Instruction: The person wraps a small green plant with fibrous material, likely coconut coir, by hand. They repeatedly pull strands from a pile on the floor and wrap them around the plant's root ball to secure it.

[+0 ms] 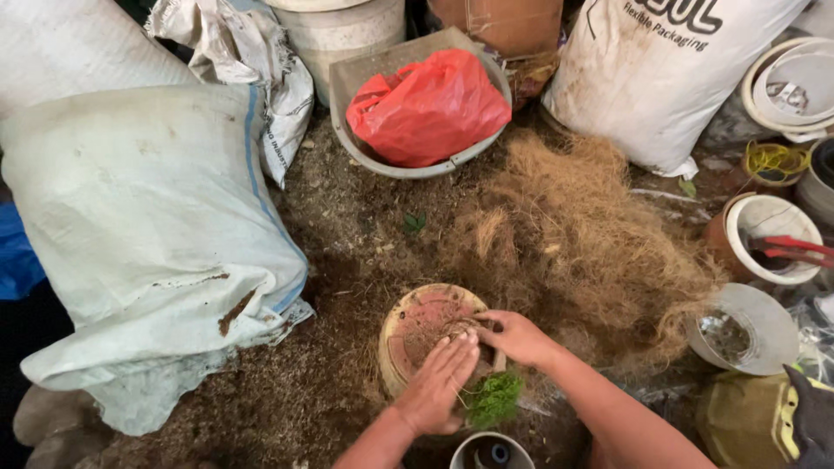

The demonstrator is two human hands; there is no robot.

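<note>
Your left hand (437,385) flat, fingers extended, pressing into clay pot (427,334) on soil floor. Your right hand (516,335) cupped open on pot rim. Small green plant (494,399) beside left hand, coir fibre pile (578,230) behind.

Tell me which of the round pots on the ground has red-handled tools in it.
The white-rimmed pot at the right edge, beyond the fibre pile. The pot under both hands holds soil; the tilted one nearer the person looks nearly empty.

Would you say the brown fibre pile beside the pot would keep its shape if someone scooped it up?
Probably not: the fibre pile looks loose and wispy, so it would likely sag and shed strands. It seems light for its bulk, and pushing would probably drag tangled clumps rather than slide it whole.
</note>
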